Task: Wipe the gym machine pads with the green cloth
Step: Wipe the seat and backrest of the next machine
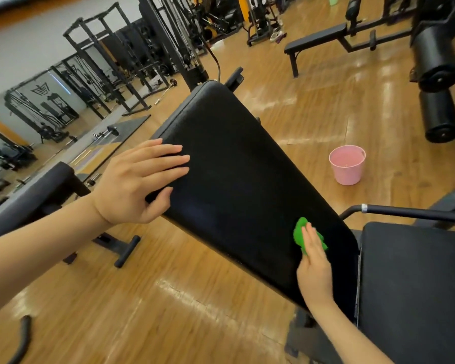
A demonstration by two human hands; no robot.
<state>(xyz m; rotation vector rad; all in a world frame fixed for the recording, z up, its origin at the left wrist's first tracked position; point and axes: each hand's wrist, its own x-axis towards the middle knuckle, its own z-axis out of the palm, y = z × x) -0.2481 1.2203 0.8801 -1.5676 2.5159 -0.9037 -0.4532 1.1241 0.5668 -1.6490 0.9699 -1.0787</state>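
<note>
A person is leaning over a long black back pad (237,179) of a gym machine, the landmark here. The right hand (314,264) is lying with straight fingers on a crumpled green cloth (298,232), pressing it flat against the pad's near right end. The left hand (139,179) is resting open on the pad's left edge, fingers spread over the top and thumb against the side. A black seat pad (415,290) is sitting just right of the back pad. A pink bucket (347,165) is standing on the wooden floor (147,306) beyond the pad's right side.
</note>
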